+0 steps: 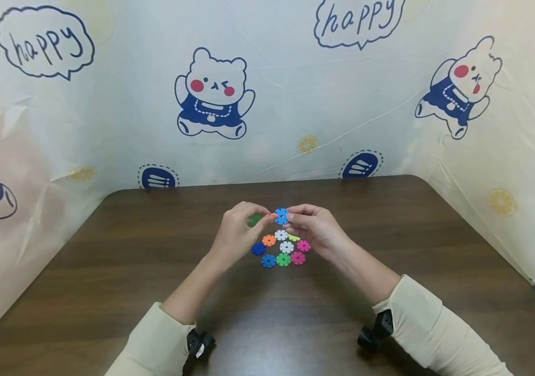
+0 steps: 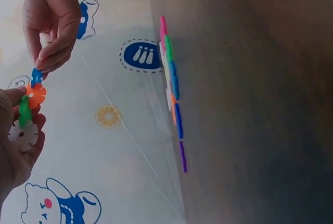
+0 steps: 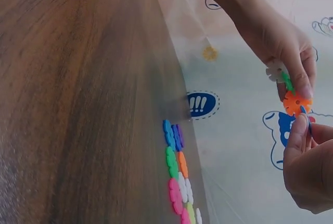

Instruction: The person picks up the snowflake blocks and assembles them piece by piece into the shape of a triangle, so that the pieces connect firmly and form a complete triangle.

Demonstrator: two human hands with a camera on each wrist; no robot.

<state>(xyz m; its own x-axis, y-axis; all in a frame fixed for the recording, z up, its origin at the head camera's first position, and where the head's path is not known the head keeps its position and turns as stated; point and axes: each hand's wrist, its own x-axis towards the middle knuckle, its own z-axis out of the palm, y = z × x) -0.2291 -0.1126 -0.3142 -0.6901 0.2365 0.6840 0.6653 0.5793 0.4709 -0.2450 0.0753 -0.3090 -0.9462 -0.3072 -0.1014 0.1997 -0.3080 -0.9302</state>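
Observation:
Between its thumb and fingers, my left hand (image 1: 239, 232) pinches a short chain of notched plastic snowflake discs. The chain has a white disc (image 2: 23, 134), a green disc (image 2: 25, 110) and an orange disc (image 2: 36, 96), slotted together at angles. My right hand (image 1: 319, 230) pinches a light blue snowflake disc (image 1: 281, 216) by its edge. That blue disc meets the rim of the orange one; whether their slots are fully engaged I cannot tell. Both hands are raised above the table, close together.
Below the hands, several loose snowflake discs lie flat on the brown table (image 1: 154, 282), among them a dark blue disc (image 1: 258, 249), a green disc (image 1: 283, 259) and a pink disc (image 1: 298, 258). A purple disc (image 2: 182, 156) lies at one end. A printed curtain (image 1: 276, 104) stands behind the table.

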